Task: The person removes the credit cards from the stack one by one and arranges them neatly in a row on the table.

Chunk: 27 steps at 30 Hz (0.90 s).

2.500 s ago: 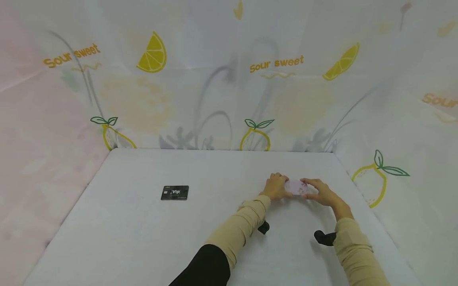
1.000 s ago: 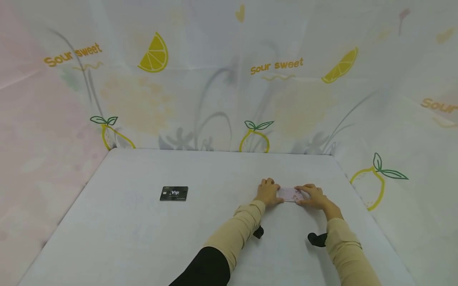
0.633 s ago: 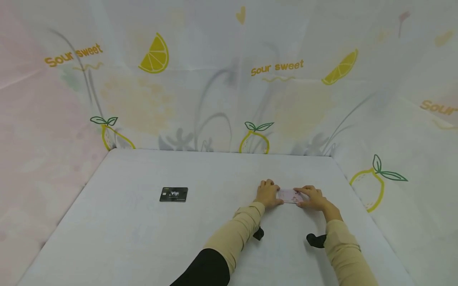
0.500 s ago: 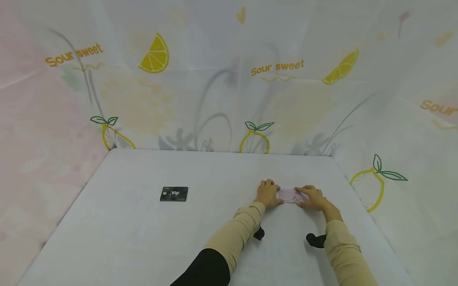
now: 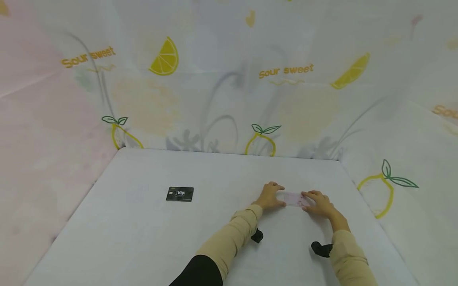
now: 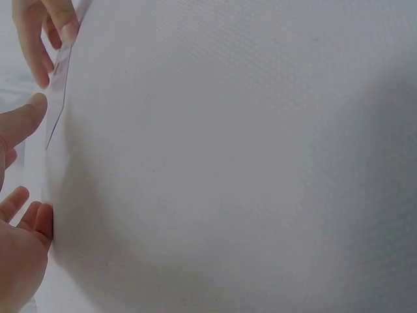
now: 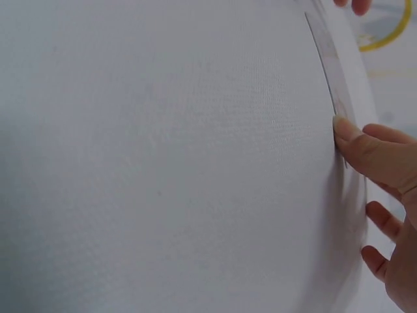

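A pale pink card (image 5: 294, 199) with a reddish pattern at its right end lies low over the white table at the right in the head view. My right hand (image 5: 319, 204) pinches its right end, thumb along the near edge and a finger at the far edge. In the right wrist view the thumb of my right hand (image 7: 381, 160) presses the card's edge (image 7: 326, 59). Just beside the left end is my left hand (image 5: 268, 197), thumb and fingers spread apart, fingertips slightly off the card. The left wrist view shows the left thumb (image 6: 26, 120) close to the card (image 6: 57, 98).
A black card marked "Vip" (image 5: 180, 194) rests on the white tabletop (image 5: 143, 238) left of the hands. Lemon-printed cloth (image 5: 222, 99) stands behind and along the sides of the table. Black wrist mounts (image 5: 322, 249) stick out under the sleeves.
Earlier both hands gripped the card's ends and brought it lower and nearer. Since then the left fingers have spread away from its left end; the right hand keeps its pinch. The head view has shifted slightly.
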{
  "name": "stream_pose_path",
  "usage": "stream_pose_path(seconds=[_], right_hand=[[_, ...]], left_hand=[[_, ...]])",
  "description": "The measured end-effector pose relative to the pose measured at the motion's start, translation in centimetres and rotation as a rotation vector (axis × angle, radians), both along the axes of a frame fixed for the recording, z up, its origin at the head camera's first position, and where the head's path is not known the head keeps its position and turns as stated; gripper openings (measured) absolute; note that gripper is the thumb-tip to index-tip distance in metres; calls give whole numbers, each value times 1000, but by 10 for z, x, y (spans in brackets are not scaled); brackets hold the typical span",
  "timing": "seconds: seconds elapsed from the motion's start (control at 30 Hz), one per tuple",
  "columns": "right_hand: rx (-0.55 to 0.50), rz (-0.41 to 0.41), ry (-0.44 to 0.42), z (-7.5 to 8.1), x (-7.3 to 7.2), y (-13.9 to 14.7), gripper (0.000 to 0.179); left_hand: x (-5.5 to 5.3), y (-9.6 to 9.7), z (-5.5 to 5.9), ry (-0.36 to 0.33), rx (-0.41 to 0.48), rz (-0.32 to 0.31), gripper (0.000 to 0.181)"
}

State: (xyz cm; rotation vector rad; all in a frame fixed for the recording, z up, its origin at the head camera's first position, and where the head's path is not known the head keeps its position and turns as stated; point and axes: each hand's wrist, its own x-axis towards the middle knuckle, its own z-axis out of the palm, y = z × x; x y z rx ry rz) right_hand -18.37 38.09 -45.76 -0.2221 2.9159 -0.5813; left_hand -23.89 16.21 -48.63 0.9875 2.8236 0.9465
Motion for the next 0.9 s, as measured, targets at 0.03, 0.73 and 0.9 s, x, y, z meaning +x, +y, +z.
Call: stream_pose_path(seconds=[0.03,0.73,0.9], right_hand=[[0,-4,7,0,1,0,55],[-342,-162,235,11,15,-31,59],[-386,-137,264,15,16,-42,55]], left_hand=[[0,-1,1,-10,8,-7,53],[0,-50,23,-108,223,-72,53],[4,-62,28,-86,326,-97,52]])
